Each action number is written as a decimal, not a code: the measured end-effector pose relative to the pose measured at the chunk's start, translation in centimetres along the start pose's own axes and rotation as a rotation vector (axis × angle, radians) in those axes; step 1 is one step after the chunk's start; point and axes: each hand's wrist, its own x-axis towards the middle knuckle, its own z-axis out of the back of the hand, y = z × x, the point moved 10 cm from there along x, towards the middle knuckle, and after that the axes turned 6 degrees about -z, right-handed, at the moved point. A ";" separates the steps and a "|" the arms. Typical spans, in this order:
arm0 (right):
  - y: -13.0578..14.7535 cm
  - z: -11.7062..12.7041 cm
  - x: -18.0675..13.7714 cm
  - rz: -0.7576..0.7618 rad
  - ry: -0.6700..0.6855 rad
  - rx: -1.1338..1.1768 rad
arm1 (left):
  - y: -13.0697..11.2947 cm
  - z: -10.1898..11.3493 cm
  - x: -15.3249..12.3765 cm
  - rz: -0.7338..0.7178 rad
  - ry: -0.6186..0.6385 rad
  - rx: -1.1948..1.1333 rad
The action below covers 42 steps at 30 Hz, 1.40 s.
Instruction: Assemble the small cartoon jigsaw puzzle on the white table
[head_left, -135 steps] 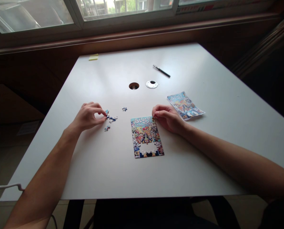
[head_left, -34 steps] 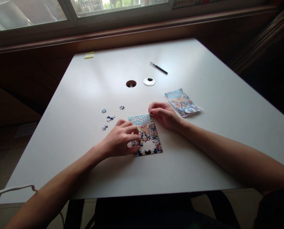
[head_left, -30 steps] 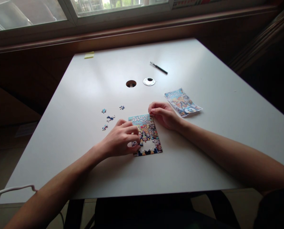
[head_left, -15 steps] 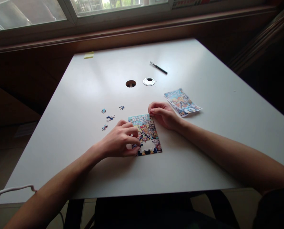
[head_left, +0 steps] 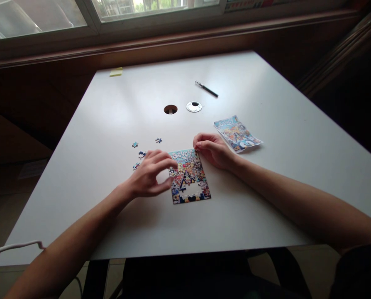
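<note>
A colourful jigsaw puzzle point(head_left: 190, 172) lies flat on the white table, with a pale gap low in its picture. My left hand point(head_left: 151, 172) hovers at the puzzle's left edge, thumb and fingers apart, and nothing shows between them. Just beyond it lie loose puzzle pieces point(head_left: 142, 154), partly hidden by the fingers. My right hand point(head_left: 215, 150) rests at the puzzle's upper right corner with its fingers curled and pressed together; whether they hold anything is hidden.
A creased picture sheet point(head_left: 237, 133) with a similar design lies right of the puzzle. Farther back are a black pen point(head_left: 206, 89), a round silver cover point(head_left: 194, 106) and a cable hole point(head_left: 170, 109). A yellow sticky note point(head_left: 116, 72) sits at the far left edge.
My left hand has drawn back to the left and slightly away from me, uncovering more of the puzzle's left side, and its fingers have spread wider. My right hand has stayed put.
</note>
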 end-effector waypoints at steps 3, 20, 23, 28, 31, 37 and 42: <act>0.0 0.1 0.0 0.007 -0.003 -0.004 | 3.7 4.1 -1.6 0.125 -0.274 0.304; 0.0 0.1 -0.2 0.001 -0.004 -0.012 | 14.8 7.9 -8.1 0.655 -0.683 0.091; 0.0 0.1 -0.1 0.004 -0.004 -0.020 | 14.8 7.8 -8.0 0.660 -0.667 0.079; 0.0 0.1 -0.1 -0.007 -0.008 -0.016 | 14.9 7.5 -7.9 0.661 -0.639 0.048; -0.1 0.1 -0.1 -0.008 -0.008 -0.015 | 14.8 7.3 -7.7 0.659 -0.618 0.045; 0.0 0.1 -0.2 -0.008 -0.011 -0.029 | 14.9 7.2 -7.6 0.663 -0.590 0.038; -0.1 0.2 -0.2 -0.015 -0.020 -0.043 | 14.8 7.1 -7.4 0.670 -0.565 0.045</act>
